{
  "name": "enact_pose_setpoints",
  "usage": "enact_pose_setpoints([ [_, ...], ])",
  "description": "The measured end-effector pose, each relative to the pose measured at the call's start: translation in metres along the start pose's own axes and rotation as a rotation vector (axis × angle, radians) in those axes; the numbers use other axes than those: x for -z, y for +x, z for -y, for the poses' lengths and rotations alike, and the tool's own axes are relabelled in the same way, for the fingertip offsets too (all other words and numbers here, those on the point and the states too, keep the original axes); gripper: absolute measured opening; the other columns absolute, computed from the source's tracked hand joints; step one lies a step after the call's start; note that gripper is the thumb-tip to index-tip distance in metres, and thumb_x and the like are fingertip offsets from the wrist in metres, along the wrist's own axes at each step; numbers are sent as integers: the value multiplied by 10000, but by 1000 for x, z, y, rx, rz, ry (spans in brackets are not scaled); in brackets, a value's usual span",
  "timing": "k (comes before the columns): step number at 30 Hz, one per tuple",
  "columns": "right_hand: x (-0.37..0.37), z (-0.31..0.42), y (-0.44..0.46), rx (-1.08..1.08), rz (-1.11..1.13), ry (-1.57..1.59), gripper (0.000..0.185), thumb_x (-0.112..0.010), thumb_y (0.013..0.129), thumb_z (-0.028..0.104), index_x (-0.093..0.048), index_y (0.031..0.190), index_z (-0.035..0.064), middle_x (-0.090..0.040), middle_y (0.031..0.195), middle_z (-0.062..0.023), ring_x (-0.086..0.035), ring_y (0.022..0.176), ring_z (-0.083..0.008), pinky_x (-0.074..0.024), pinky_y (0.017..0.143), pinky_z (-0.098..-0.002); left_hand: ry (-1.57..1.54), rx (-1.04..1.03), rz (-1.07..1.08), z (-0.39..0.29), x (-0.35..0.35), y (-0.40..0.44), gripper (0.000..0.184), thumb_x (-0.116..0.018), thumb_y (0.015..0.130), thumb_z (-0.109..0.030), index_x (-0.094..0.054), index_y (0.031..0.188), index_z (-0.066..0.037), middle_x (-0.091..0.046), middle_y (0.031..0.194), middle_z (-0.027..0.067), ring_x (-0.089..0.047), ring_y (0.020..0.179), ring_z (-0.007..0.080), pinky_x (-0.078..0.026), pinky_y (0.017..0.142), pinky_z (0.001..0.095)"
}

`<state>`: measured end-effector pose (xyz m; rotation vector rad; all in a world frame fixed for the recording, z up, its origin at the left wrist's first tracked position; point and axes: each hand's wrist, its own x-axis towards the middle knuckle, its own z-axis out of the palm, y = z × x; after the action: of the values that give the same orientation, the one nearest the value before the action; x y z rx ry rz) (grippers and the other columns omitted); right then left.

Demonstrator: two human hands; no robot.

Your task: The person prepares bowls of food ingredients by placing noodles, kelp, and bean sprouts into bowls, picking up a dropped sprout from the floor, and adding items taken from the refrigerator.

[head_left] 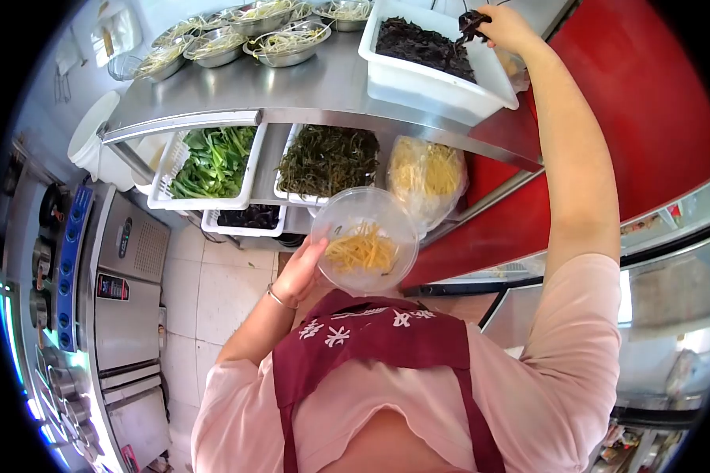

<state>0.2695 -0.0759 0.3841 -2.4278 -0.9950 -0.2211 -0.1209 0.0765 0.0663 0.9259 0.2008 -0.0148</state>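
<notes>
My left hand grips the rim of a clear plastic bowl in front of my apron. Pale yellow strips lie in the bottom of that bowl. Up at the right, my right hand pinches a clump of dark wood ear fungus above the edge of a white tub. More of the same dark fungus fills the tub, which stands on the upper steel shelf.
Metal bowls of bean sprouts crowd the steel shelf. Beneath are baskets of leafy greens and seaweed-like strands, plus a bag of yellow strips. A red panel stands at right, a steel cabinet at left.
</notes>
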Motion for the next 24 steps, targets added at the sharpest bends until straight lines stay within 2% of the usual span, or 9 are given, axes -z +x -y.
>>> enact_pose_setpoints([
  [4,0,-8,2,-68,-22,50,180,-554,783,105,-652,909,20,-652,777,-167,-636,668,-243,-509,620,-345,6,-11,2,0,1,-2,565,-428,943,-310,-258,1392,-12,-297,1422,141,-328,1289,245,-301,1052,394],
  [6,3,-19,7,-73,21,-8,367,-545,825,82,-539,1191,77,-636,876,-43,-577,592,-126,-476,505,-260,12,14,-7,0,3,-3,570,-428,943,-312,-255,1391,-4,-297,1423,140,-331,1288,246,-307,1048,390],
  [9,-7,-28,-13,154,187,-217,343,-545,839,104,-545,1181,77,-627,959,-41,-580,707,-133,-474,543,-271,16,-18,7,-2,0,-5,578,-430,942,-317,-254,1387,7,-300,1421,139,-334,1287,245,-311,1047,385],
  [14,-13,-2,-11,22,246,-224,306,-531,867,109,-547,1170,74,-618,984,-37,-561,764,-125,-470,642,-265,-18,16,-34,0,7,-10,593,-439,937,-328,-249,1389,6,-302,1421,135,-340,1285,231,-328,1037,378],
  [16,-15,22,-36,275,64,-546,217,-513,815,128,-643,937,5,-650,777,-179,-638,723,-254,-504,683,-364,-19,59,-69,0,10,-16,593,-437,937,-326,-239,1397,-7,-305,1418,139,-352,1278,232,-338,1030,387],
  [19,-17,87,-79,59,-205,-22,253,-541,809,211,-668,942,37,-638,948,-224,-627,908,-260,-466,814,-398,-31,80,-81,13,29,-17,590,-427,939,-329,-233,1402,-19,-314,1413,135,-384,1256,238,-345,1025,398],
  [21,-37,55,-78,466,-91,-321,244,-520,875,106,-571,1107,53,-618,970,-29,-556,767,-109,-463,669,-254,-70,105,-80,26,43,-18,589,-424,939,-330,-233,1402,-19,-320,1409,133,-395,1248,241,-353,1018,407],
  [22,-51,106,-128,216,-60,126,173,-524,877,97,-598,1017,28,-623,923,-22,-565,800,-91,-462,694,-249,-52,119,-113,29,46,-19,600,-427,937,-340,-228,1403,-20,-333,1401,133,-405,1240,242,-370,1003,415],
  [24,-105,117,-166,347,274,536,135,-562,858,80,-627,975,61,-641,883,-27,-587,861,-96,-480,725,-270,-35,133,-157,39,60,-19,611,-430,935,-350,-224,1405,-20,-346,1393,133,-416,1231,243,-387,988,423],
])
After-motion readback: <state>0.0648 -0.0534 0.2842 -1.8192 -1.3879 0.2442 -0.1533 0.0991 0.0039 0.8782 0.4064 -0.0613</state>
